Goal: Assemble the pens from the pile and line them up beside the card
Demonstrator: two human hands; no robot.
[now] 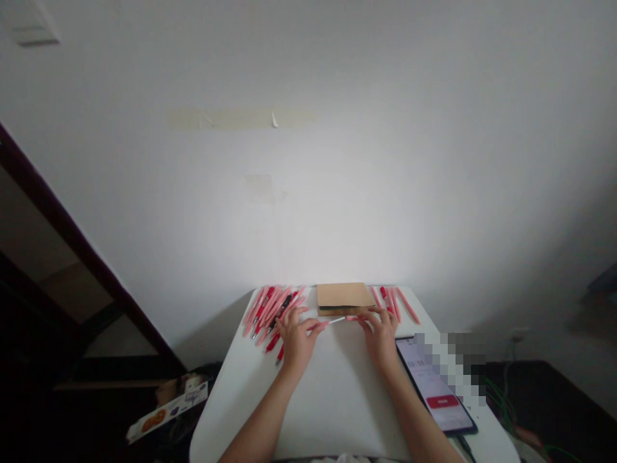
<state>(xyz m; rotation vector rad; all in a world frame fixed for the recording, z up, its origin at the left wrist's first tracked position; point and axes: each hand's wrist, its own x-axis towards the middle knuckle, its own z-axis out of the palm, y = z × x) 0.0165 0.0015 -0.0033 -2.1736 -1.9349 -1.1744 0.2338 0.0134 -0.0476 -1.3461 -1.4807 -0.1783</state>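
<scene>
Between my hands is a pink pen in two parts, with a thin white refill (337,320) bridging the gap. My left hand (297,339) pinches one pink end piece (324,324) of the pen. In my right hand (380,335) is the other pink piece (352,318), gripped between thumb and fingers. A pile of pink, red and black pens (272,310) lies beside my left hand. Past my right hand lie several more pens (407,304), mostly pink with one red. Just behind the held pen sits a brown cardboard box (344,294).
A phone (436,389) with a lit screen lies at the white table's (337,405) right edge, a cable at its lower end. The wall (337,225) stands right behind the table. A printed carton (168,411) is low at the left, and green cables (501,399) are at the right.
</scene>
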